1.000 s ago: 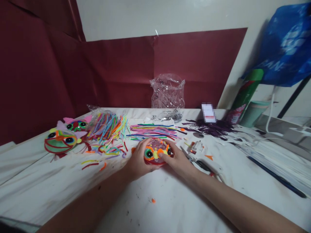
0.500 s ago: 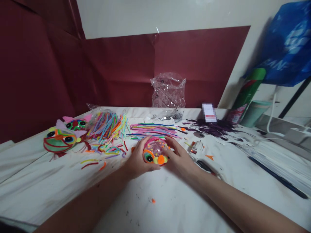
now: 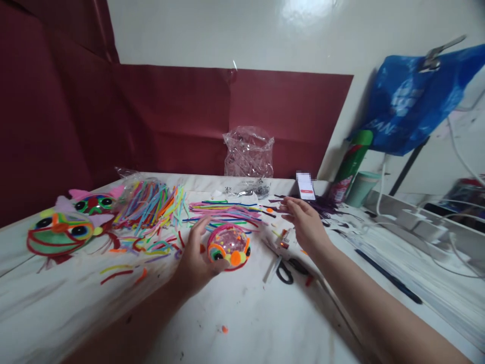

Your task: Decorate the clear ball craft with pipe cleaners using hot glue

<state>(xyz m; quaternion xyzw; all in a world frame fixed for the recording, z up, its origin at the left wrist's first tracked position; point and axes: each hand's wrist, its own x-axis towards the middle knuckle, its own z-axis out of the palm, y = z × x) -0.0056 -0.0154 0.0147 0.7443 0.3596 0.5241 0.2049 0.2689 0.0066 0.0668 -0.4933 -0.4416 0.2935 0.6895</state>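
My left hand (image 3: 195, 258) curls round the left side of a small round craft ball (image 3: 228, 246), clear with a pink rim, green-ringed eyes and an orange pompom nose, resting on the white table (image 3: 265, 323). My right hand (image 3: 305, 225) hovers open above the table to the right of the ball, fingers spread, holding nothing. It is above a small white glue tool (image 3: 283, 241) and near black-handled scissors (image 3: 286, 270).
Loose coloured pipe-cleaner pieces (image 3: 223, 210) and a bag of them (image 3: 149, 199) lie behind the ball. Two finished face crafts (image 3: 62, 233) sit at the far left. A crumpled clear bag (image 3: 248, 154), purple scraps (image 3: 329, 208), a green can (image 3: 350, 164), a cup and cables stand at the right.
My right hand has let go of the ball and lifted away to the right, opening. The left hand keeps the ball, now turned. The view has shifted rightwards and upwards.
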